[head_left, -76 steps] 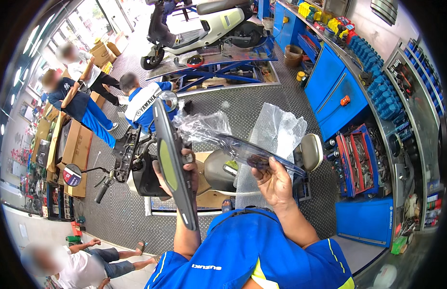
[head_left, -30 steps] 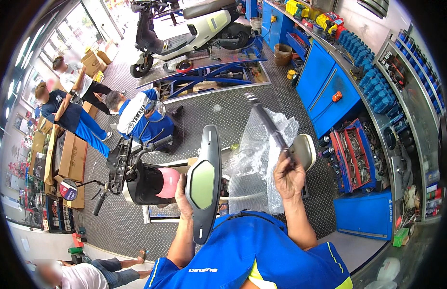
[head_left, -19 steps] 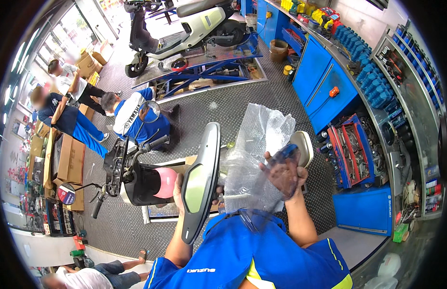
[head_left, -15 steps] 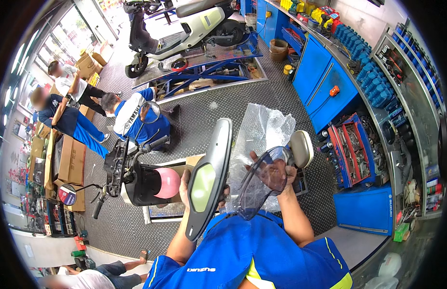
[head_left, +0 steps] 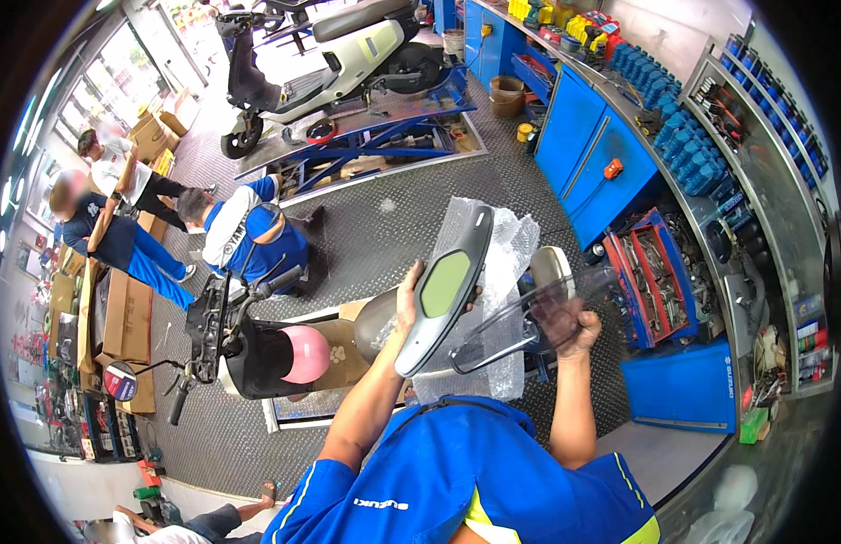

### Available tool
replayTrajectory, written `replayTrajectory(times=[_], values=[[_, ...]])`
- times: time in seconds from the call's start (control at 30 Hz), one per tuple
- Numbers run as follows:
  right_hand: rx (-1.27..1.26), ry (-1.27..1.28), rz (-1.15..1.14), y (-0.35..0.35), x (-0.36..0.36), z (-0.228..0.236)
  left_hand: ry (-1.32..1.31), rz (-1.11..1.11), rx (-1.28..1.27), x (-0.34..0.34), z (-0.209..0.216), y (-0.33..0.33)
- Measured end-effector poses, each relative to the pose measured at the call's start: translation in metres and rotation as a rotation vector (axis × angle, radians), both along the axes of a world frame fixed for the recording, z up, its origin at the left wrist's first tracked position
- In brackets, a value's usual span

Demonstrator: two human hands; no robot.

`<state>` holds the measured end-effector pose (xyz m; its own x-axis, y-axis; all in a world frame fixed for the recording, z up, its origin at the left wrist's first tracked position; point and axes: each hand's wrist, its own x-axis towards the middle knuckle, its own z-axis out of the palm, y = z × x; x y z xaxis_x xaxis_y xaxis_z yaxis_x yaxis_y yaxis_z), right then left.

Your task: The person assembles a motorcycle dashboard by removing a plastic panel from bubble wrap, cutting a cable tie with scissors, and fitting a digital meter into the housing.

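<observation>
My left hand (head_left: 408,301) grips the edge of a long dark grey scooter dashboard panel (head_left: 468,245) with a pale green display window, held tilted in front of my chest. My right hand (head_left: 579,335) is closed on the end of a smoky see-through windshield (head_left: 497,340), just right of the panel. Part of that hand shows through the tinted plastic. Clear bubble wrap (head_left: 513,238) lies behind and below both parts, over the scooter's rear. A padded backrest (head_left: 553,265) rises beyond the windshield.
The scooter's handlebar area (head_left: 212,313) stands uncovered at left, with a pink round object (head_left: 306,355) behind its front. A person in a blue and white shirt (head_left: 248,238) crouches beyond it. A red tool tray (head_left: 652,281) and blue cabinets (head_left: 588,154) line the right.
The dashboard panel has moved right and away from me, tilting further right. The windshield has swung to the right, turning flatter. My view has shifted slightly.
</observation>
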<state>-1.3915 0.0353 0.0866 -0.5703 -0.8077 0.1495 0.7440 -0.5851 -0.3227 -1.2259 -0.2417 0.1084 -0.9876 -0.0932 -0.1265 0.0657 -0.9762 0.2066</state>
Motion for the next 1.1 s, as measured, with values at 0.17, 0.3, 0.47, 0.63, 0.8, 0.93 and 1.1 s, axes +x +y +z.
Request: replayTrajectory(times=[0.17, 0.3, 0.47, 0.63, 0.8, 0.93, 1.1], values=[[0.017, 0.123, -0.175, 0.063, -0.006, 0.021, 0.074, -0.097, -0.003, -0.057, 0.002, 0.007], [0.106, 0.102, -0.191, 0.08, 0.004, 0.021, -0.017, -0.163, -0.013, -0.086, -0.039, 0.006], [0.314, -0.019, -0.132, 0.065, 0.028, 0.014, -0.315, -0.011, -0.269, -0.068, -0.169, -0.019], [0.358, 0.053, 0.079, 0.046, 0.052, 0.023, -0.283, -0.096, -0.213, -0.04, -0.156, -0.014], [0.309, 0.186, 0.277, 0.028, 0.071, 0.036, -0.212, -0.15, -0.236, -0.006, -0.084, -0.017], [0.438, 0.321, 0.376, 0.018, 0.062, 0.058, -0.266, -0.042, -0.258, 0.03, -0.05, -0.015], [0.745, 1.029, 0.486, -0.015, 0.01, 0.107, -0.361, -0.045, -0.239, 0.084, -0.011, -0.002]])
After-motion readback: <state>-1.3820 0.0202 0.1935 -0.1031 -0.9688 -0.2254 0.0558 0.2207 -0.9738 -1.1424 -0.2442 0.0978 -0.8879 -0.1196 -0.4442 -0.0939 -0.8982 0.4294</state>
